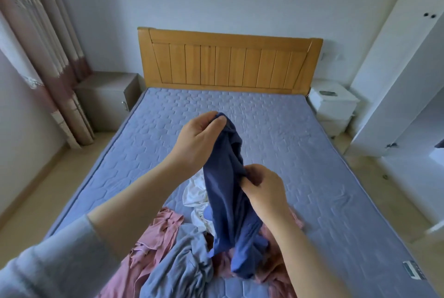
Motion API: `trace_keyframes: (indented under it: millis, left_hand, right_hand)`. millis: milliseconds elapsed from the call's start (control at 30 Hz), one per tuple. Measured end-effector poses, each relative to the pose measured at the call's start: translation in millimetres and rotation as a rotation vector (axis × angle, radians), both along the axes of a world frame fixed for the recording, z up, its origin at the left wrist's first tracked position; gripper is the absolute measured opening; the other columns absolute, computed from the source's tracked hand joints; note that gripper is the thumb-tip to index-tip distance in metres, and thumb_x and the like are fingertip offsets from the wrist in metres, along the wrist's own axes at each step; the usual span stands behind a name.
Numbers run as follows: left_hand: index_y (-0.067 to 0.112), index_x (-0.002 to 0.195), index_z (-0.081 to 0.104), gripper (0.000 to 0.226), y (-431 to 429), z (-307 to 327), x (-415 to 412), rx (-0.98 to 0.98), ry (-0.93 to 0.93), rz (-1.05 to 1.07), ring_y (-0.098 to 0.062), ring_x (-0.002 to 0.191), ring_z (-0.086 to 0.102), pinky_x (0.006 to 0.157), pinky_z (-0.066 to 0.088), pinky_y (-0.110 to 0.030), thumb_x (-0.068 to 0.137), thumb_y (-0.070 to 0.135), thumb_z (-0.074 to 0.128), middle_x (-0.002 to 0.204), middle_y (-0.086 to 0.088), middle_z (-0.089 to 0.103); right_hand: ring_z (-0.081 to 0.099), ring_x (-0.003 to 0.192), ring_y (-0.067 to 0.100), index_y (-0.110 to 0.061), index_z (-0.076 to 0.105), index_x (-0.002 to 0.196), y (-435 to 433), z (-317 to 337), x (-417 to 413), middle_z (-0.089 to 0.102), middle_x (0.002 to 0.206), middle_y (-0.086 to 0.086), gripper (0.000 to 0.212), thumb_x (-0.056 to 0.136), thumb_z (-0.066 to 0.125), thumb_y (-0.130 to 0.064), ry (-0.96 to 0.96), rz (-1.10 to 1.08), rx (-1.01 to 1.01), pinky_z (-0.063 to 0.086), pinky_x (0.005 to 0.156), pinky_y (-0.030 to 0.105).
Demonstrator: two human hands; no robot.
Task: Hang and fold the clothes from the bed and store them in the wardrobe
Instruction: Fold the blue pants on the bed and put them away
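A dark blue garment (228, 204) hangs bunched above the bed (300, 153). My left hand (199, 144) pinches its top end, raised over the mattress. Lower and to the right, my right hand (263, 187) grips a fold at the garment's side. Its bottom end trails into a pile at the foot of the bed: a pink garment (156, 237), a light blue-grey garment (177, 266) and a white garment (195, 192). The white wardrobe (408, 86) stands at the right with a door open.
A wooden headboard (228, 62) closes the far end of the bed. A grey nightstand (108, 98) sits at the left by the curtains (48, 62), a white nightstand (334, 108) at the right. Bare floor runs along both sides.
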State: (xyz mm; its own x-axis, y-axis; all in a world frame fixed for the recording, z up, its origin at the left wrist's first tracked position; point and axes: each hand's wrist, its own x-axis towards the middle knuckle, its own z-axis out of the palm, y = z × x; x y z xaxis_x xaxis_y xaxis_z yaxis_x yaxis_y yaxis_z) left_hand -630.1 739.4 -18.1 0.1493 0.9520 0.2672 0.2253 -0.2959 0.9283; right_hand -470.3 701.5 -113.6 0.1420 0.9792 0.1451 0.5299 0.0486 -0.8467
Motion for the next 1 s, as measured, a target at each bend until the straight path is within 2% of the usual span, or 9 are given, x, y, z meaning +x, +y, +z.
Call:
trace_keyframes:
  millis: [67,233,433,533,633,733,833,900,1000]
  left_hand:
    - [0.001,0.079,0.052,0.032,0,5,-9,0.012,0.03,0.027,-0.011,0.068,0.046,0.066,0.038,-0.028,0.099,0.025,0.046,0.07,-0.01,0.051]
    - [-0.002,0.081,0.05,0.035,4,-6,-45,-0.036,0.076,0.153,-0.017,0.067,0.043,0.063,0.034,-0.034,0.1,0.026,0.046,0.071,-0.011,0.048]
    - [0.006,0.073,0.05,0.034,3,-21,-78,-0.038,0.131,0.27,-0.009,0.055,0.039,0.056,0.031,-0.028,0.1,0.026,0.047,0.057,0.007,0.044]
    - [0.002,0.073,0.049,0.034,1,-26,-87,-0.039,0.185,0.255,-0.018,0.061,0.041,0.06,0.033,-0.034,0.099,0.023,0.048,0.062,-0.003,0.045]
    - [0.012,0.074,0.056,0.026,-5,-30,-93,-0.027,0.307,0.248,-0.023,0.066,0.051,0.064,0.041,-0.034,0.097,0.025,0.051,0.065,0.001,0.056]
    - [0.026,0.093,0.061,0.009,-21,-29,-93,0.16,0.366,0.231,-0.005,0.083,0.058,0.073,0.046,-0.022,0.095,0.032,0.055,0.089,0.014,0.062]
    - [0.018,0.113,0.061,0.042,-39,-22,-87,0.422,0.448,0.109,-0.004,0.093,0.057,0.084,0.044,-0.019,0.087,0.052,0.057,0.105,0.01,0.06]
    - [0.018,0.121,0.059,0.063,-47,-18,-78,0.441,0.476,0.039,-0.002,0.098,0.056,0.088,0.044,-0.018,0.077,0.063,0.06,0.111,0.011,0.059]
    - [0.022,0.125,0.057,0.064,-51,-14,-67,0.427,0.385,0.081,0.003,0.095,0.057,0.087,0.048,-0.019,0.072,0.056,0.069,0.109,0.017,0.058]
  right_hand:
    - [0.058,0.071,0.029,-0.009,0.062,0.077,2,3,4,0.063,0.072,0.011,0.01,0.084,0.057,-0.015,-0.075,0.044,-0.014,0.047,0.065,0.041]
    - [0.05,0.06,-0.002,-0.022,0.057,0.077,2,18,16,0.059,0.065,-0.018,0.012,0.088,0.062,-0.022,0.01,0.063,0.041,0.037,0.057,0.014]
    - [0.052,0.063,0.001,-0.023,0.063,0.082,-1,69,12,0.062,0.071,-0.011,0.027,0.073,0.081,-0.042,-0.009,0.303,0.015,0.042,0.061,0.016]
    - [0.056,0.066,0.003,-0.023,0.065,0.081,-1,91,7,0.066,0.073,-0.005,0.014,0.084,0.073,-0.034,-0.061,0.321,0.063,0.047,0.067,0.025]
    - [0.059,0.07,0.008,-0.023,0.065,0.081,-2,108,4,0.067,0.077,-0.004,0.012,0.088,0.069,-0.033,-0.106,0.309,0.149,0.047,0.07,0.025]
    - [0.06,0.075,0.019,-0.025,0.065,0.081,-3,124,-1,0.066,0.078,0.0,0.013,0.089,0.068,-0.035,-0.154,0.338,0.187,0.045,0.07,0.026]
    - [0.058,0.072,0.022,-0.026,0.063,0.08,-3,135,-5,0.064,0.075,0.0,0.013,0.089,0.068,-0.035,-0.189,0.395,0.207,0.044,0.067,0.028]
    - [0.056,0.068,0.024,-0.025,0.063,0.081,-3,141,-9,0.062,0.073,0.003,0.014,0.088,0.068,-0.036,-0.212,0.427,0.226,0.043,0.065,0.031]
    - [0.054,0.066,0.023,-0.026,0.062,0.081,-1,147,-14,0.061,0.071,0.002,0.014,0.088,0.069,-0.036,-0.243,0.441,0.272,0.042,0.062,0.03]
